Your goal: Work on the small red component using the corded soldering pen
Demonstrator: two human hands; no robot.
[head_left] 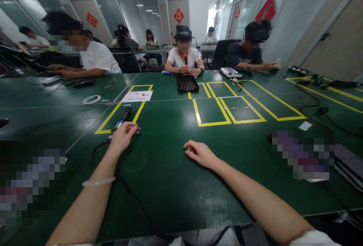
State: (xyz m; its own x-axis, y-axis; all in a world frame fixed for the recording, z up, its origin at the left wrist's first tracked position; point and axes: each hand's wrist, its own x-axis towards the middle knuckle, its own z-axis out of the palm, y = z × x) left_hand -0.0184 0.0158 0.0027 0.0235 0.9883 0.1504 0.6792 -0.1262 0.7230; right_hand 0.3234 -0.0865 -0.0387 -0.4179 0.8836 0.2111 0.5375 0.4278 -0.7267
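Black-and-blue cylindrical tool [125,113] lies just past my left hand [123,135], partly inside a yellow tape outline [103,131]; I can't tell whether the curled fingers grip anything. My right hand [200,154], half open over the green table [176,185], holds nothing I can see. Beyond are a white sheet [138,95], then a black tray [187,84] before a seated co-worker [174,53].

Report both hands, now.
Left hand: fingers curled by the black tool, small dark thing at the fingertips; whether gripped, cannot tell.
Right hand: partly open, fingers loosely curled, nothing visible in it.
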